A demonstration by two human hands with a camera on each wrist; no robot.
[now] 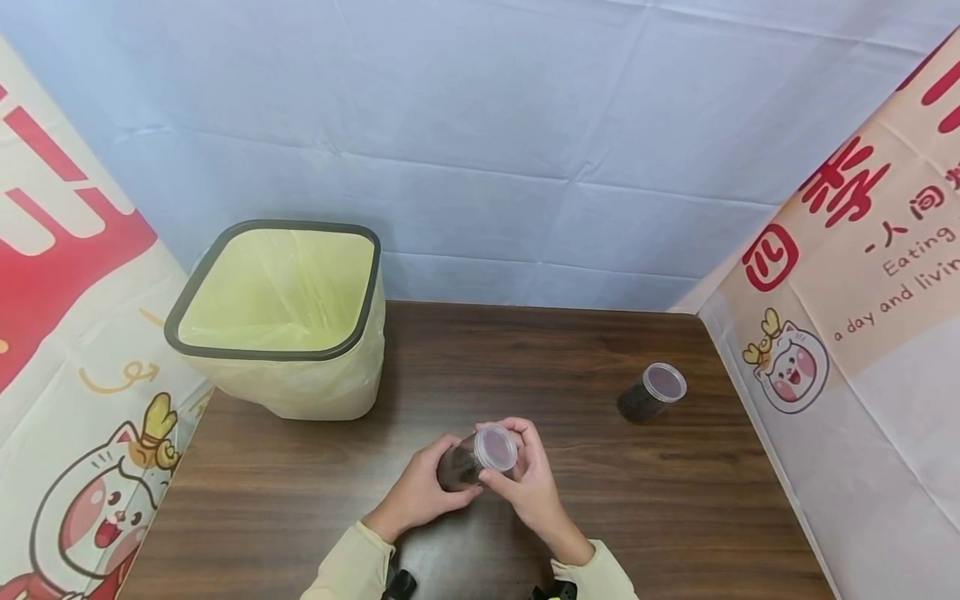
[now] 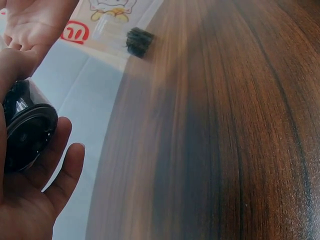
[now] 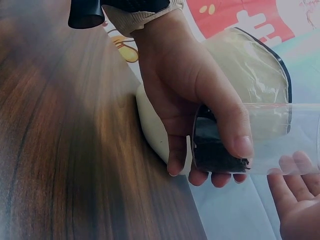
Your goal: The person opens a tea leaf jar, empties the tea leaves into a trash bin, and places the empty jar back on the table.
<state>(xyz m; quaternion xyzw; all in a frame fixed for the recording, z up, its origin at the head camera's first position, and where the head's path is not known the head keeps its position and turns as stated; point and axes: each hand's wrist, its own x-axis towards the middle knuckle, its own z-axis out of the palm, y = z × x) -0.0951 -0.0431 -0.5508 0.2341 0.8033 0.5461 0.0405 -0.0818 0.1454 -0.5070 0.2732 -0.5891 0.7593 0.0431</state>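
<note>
Both hands hold a clear plastic jar above the table, tilted, with dark dry contents packed at its base end. My left hand grips the lower part, its thumb and fingers wrapped round the dark base. At the upper end, my right hand holds the jar around its translucent lid, the thumb at the rim. Through the clear wall in the right wrist view, some right fingers show behind the jar. A second, similar lidded jar stands apart on the right.
A bin with a dark rim and a pale yellow liner stands at the back left of the wooden table. A pale blue cloth hangs behind, and printed sheets flank both sides.
</note>
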